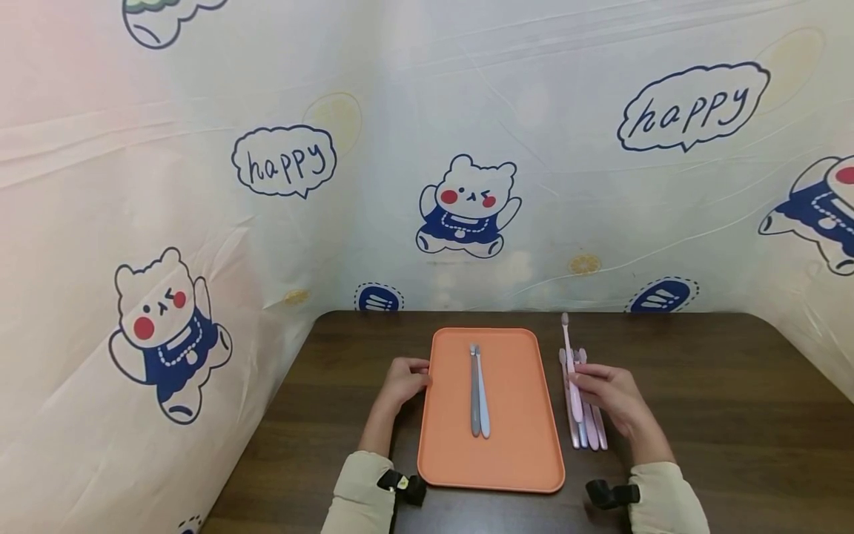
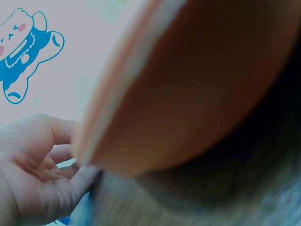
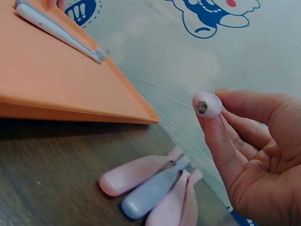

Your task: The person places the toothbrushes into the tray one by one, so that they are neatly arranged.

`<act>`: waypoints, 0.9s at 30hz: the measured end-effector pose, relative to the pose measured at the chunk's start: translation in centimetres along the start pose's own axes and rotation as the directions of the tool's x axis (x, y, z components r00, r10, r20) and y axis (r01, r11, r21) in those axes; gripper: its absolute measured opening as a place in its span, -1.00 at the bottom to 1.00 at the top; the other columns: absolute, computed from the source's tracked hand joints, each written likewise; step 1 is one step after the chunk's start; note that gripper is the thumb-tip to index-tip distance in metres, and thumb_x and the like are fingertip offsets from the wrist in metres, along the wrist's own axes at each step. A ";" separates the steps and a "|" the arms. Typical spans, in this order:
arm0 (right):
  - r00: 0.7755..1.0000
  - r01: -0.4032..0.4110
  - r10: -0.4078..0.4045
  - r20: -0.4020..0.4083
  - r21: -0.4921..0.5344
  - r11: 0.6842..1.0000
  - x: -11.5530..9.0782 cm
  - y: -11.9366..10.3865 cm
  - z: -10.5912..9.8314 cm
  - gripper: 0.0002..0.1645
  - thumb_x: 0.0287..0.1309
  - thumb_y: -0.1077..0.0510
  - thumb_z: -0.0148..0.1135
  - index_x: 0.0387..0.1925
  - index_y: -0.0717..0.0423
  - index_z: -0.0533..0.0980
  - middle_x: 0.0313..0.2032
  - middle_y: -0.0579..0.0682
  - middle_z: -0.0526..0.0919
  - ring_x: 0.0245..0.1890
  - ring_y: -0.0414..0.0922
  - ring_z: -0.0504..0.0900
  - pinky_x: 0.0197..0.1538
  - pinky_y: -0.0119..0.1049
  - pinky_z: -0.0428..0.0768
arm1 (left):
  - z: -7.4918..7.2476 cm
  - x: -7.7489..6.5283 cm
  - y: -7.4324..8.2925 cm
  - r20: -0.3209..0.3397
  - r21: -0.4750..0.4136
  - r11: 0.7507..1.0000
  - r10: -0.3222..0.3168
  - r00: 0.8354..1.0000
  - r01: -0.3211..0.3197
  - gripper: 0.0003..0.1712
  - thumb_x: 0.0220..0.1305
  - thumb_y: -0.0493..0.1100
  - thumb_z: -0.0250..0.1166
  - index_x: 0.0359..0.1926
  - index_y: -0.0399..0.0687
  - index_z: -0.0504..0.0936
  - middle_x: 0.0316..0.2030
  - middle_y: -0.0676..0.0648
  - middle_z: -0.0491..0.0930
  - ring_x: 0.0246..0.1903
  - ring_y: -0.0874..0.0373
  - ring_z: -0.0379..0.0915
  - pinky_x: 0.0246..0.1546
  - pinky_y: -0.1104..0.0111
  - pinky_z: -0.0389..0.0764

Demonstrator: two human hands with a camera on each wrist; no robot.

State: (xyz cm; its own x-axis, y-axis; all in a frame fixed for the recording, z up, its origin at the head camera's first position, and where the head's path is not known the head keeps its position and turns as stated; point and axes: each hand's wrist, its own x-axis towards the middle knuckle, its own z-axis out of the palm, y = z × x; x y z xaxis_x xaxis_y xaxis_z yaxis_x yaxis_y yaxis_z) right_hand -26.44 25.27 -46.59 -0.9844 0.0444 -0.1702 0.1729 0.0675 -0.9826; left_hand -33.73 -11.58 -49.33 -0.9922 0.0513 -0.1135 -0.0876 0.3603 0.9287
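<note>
Between finger and thumb my right hand [image 1: 610, 397] pinches a pink toothbrush [image 1: 575, 400], its handle end facing the camera in the right wrist view. Just below it lie several more toothbrushes, pink ones [image 3: 134, 176] and a blue one [image 3: 153, 193], side by side on the table. An orange tray [image 1: 520, 415] stands to their left, bearing a grey toothbrush [image 1: 475, 400] and a light blue toothbrush [image 1: 483, 415] laid together. At the tray's left rim, my left hand [image 1: 404, 382] holds the edge with thumb and fingers; the left wrist view shows this closely but blurred.
The dark wooden table [image 1: 734, 400] extends on both sides of the tray. Behind it and at the sides hangs a pale curtain [image 1: 400, 222] printed with bears and the word happy. A black wrist camera [image 1: 610, 493] sits on the right sleeve.
</note>
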 end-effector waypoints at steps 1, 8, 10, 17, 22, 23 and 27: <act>1.000 0.004 -0.004 0.009 -0.002 1.000 0.0 0.0 0.1 -0.60 0.29 0.20 0.32 0.10 0.33 0.61 -0.34 -0.28 0.73 -0.29 -0.39 0.69 -0.16 -0.47 0.69 | 0.0 0.0 0.0 -0.001 -0.001 1.000 0.001 1.000 -0.001 -0.55 0.14 -0.43 0.32 0.10 -0.46 0.64 -0.11 -0.32 0.67 -0.26 0.15 0.57 -0.17 0.26 0.74; 0.998 0.015 -0.013 0.055 -0.021 1.000 0.1 0.0 1.1 -0.50 0.32 0.21 0.29 0.17 0.49 0.51 -0.27 -0.17 0.79 -0.28 -0.36 0.73 -0.15 -0.46 0.69 | 0.0 0.1 0.0 -0.004 0.001 1.000 0.017 1.000 -0.017 -0.55 0.12 -0.43 0.33 0.08 -0.47 0.65 -0.14 -0.32 0.67 -0.28 0.16 0.56 -0.20 0.27 0.73; 0.998 0.017 -0.016 0.064 -0.024 1.000 0.1 0.0 1.3 -0.48 0.32 0.21 0.28 0.17 0.51 0.50 -0.27 -0.16 0.79 -0.28 -0.37 0.72 -0.15 -0.45 0.69 | 0.0 0.1 -0.1 -0.005 -0.001 1.000 0.016 1.000 -0.016 -0.56 0.12 -0.43 0.32 0.08 -0.47 0.65 -0.14 -0.32 0.67 -0.28 0.16 0.56 -0.20 0.27 0.73; 0.998 0.028 -0.026 0.049 -0.040 0.999 0.1 0.0 2.0 -0.43 0.33 0.22 0.27 0.21 0.58 0.44 -0.21 -0.08 0.80 -0.26 -0.36 0.73 -0.15 -0.44 0.70 | 0.0 0.1 -0.1 -0.003 0.005 1.000 0.014 1.000 -0.014 -0.54 0.12 -0.43 0.32 0.09 -0.47 0.64 -0.12 -0.33 0.67 -0.27 0.15 0.55 -0.19 0.26 0.73; 0.999 0.031 -0.028 0.044 -0.049 0.998 0.2 -0.1 2.4 -0.43 0.32 0.23 0.28 0.21 0.58 0.44 -0.15 0.06 0.81 -0.25 -0.34 0.74 -0.14 -0.42 0.71 | 0.0 0.1 -0.1 -0.002 0.001 1.000 0.002 1.000 -0.002 -0.54 0.12 -0.43 0.31 0.09 -0.46 0.65 -0.12 -0.32 0.67 -0.27 0.15 0.55 -0.18 0.27 0.73; 0.999 0.030 -0.028 0.045 -0.055 0.998 0.1 -0.1 2.4 -0.43 0.32 0.22 0.28 0.21 0.57 0.45 -0.15 0.07 0.81 -0.25 -0.34 0.74 -0.14 -0.42 0.71 | 0.0 0.1 -0.1 -0.003 -0.001 1.000 -0.003 1.000 0.003 -0.55 0.12 -0.43 0.31 0.09 -0.45 0.65 -0.12 -0.31 0.67 -0.27 0.15 0.55 -0.19 0.28 0.73; 0.999 0.021 -0.018 0.038 -0.088 0.996 0.2 -0.1 2.6 -0.44 0.32 0.20 0.29 0.21 0.54 0.47 -0.14 0.06 0.81 -0.25 -0.35 0.72 -0.13 -0.40 0.72 | 0.0 0.2 -0.1 -0.003 -0.008 1.000 -0.011 1.000 0.011 -0.55 0.12 -0.44 0.31 0.09 -0.44 0.65 -0.14 -0.28 0.67 -0.27 0.15 0.55 -0.19 0.29 0.73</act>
State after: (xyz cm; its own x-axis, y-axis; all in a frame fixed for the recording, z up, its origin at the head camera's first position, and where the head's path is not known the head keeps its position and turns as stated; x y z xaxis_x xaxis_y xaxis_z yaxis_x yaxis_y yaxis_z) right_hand -26.70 22.65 -46.66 -0.9879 0.0049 -0.1553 0.1541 0.1555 -0.9757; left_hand -33.95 -11.61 -49.50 -0.9915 0.0441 -0.1226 -0.0993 0.3529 0.9304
